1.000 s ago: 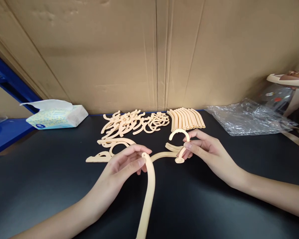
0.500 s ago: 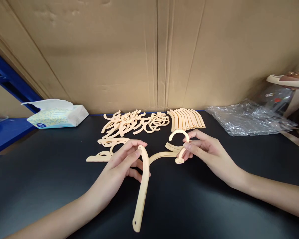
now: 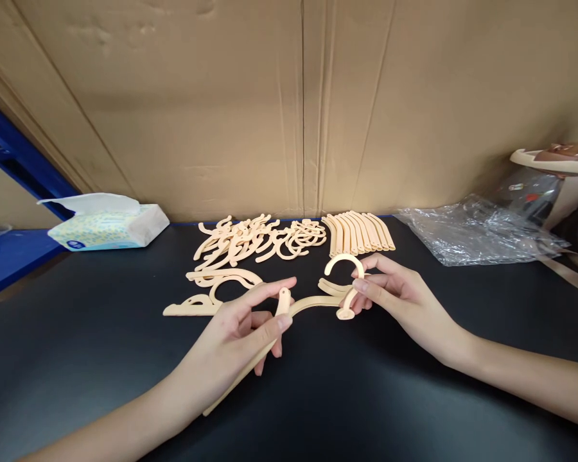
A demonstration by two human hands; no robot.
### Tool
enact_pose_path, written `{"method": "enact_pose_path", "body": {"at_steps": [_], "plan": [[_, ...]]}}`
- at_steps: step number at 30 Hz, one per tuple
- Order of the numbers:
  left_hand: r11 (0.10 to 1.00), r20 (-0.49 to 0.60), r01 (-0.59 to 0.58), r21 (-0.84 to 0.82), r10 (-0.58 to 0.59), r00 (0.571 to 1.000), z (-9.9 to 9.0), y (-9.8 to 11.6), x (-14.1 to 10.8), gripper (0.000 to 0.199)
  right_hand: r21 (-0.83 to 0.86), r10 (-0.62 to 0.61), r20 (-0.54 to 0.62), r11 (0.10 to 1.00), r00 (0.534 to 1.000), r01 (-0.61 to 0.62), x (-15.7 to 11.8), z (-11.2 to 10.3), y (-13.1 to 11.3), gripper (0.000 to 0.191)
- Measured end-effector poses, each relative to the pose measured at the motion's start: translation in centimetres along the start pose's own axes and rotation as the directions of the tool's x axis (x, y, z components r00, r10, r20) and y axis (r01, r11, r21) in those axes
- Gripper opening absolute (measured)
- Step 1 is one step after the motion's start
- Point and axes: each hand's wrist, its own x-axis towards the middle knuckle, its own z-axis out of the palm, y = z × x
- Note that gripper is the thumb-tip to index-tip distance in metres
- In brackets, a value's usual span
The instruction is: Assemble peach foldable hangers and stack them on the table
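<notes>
My left hand [image 3: 248, 327] pinches a long curved beige arm piece [image 3: 283, 303] near its upper end; the rest slants down to the left, partly behind the hand. To the right, my right hand [image 3: 395, 292] grips a beige hook piece [image 3: 345, 260] by its stem, with the curl up and the round foot down. Between the hands, another curved beige piece [image 3: 315, 300] lies on the black table [image 3: 347, 398]. Left of my left hand rest more beige pieces [image 3: 190, 309], partly covered by it.
Behind the hands are a loose pile of beige pieces [image 3: 236, 240] and a neat row of curved arms [image 3: 359, 232]. A tissue pack [image 3: 108, 224] sits at the back left, crumpled clear plastic [image 3: 476, 231] at the back right. Cardboard [image 3: 197, 115] stands behind.
In my left hand, the long curved piece has swung, its lower end moving left, and my thumb now lies lower across it. My right hand and the hook piece have hardly moved.
</notes>
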Motion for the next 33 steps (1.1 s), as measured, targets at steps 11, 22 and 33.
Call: {"method": "enact_pose_path", "body": {"at_steps": [11, 22, 33], "plan": [[0.337, 0.287, -0.621, 0.708, 0.665, 0.689, -0.1, -0.8, -1.4, 0.064, -0.008, -0.005, 0.029, 1.000, 1.000, 0.005, 0.1, 0.1, -0.1, 0.021], [0.044, 0.381, -0.610, 0.791, 0.744, 0.549, 0.1, -0.8, -0.4, 0.037, -0.049, -0.023, -0.018, 0.999, 1.000, 0.023, 0.2, 0.0, 0.2, 0.032], [-0.059, 0.430, -0.596, 0.801, 0.750, 0.503, 1.5, 0.7, 1.6, 0.020, -0.050, -0.081, -0.058, 0.996, 0.995, 0.078, 0.3, 0.0, 0.2, 0.034]]}}
